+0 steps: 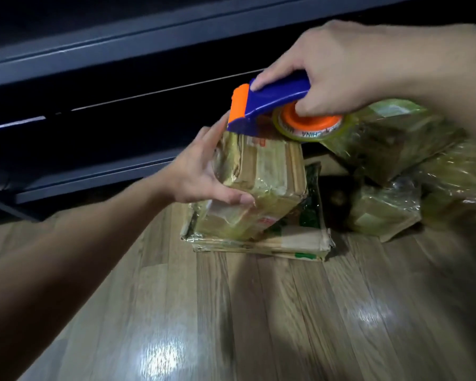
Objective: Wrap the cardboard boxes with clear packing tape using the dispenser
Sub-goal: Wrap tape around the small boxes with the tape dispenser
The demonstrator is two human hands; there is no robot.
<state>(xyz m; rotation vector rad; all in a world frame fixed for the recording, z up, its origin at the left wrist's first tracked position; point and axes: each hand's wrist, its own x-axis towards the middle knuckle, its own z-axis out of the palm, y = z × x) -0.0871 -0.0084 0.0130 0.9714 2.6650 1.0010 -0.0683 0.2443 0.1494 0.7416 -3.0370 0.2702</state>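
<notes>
Two hands (201, 174) (341, 67) — one dispenser (275, 99), one held box (270, 174)

The brown tape-wrapped cardboard box (261, 188) stands tilted on a flat cardboard box with green print (286, 244), which lies on the wood-plank floor (231, 312). The blue-and-orange plastic tape dispenser (272, 103) sits at the standing box's top, gripped by the right hand (341, 67). The left hand (201, 174) holds that box's left side. A heap of tape-wrapped cardboard boxes (390, 149) lies to its right, and a dark grey metal shelf (94, 50) is behind it.

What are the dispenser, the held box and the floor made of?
dispenser: likely hard plastic, glossy blue with orange parts.
box: brown cardboard under shiny, wrinkled clear tape.
floor: wood-look planks, glossy, mirroring light; laminate or real wood unclear.
</notes>
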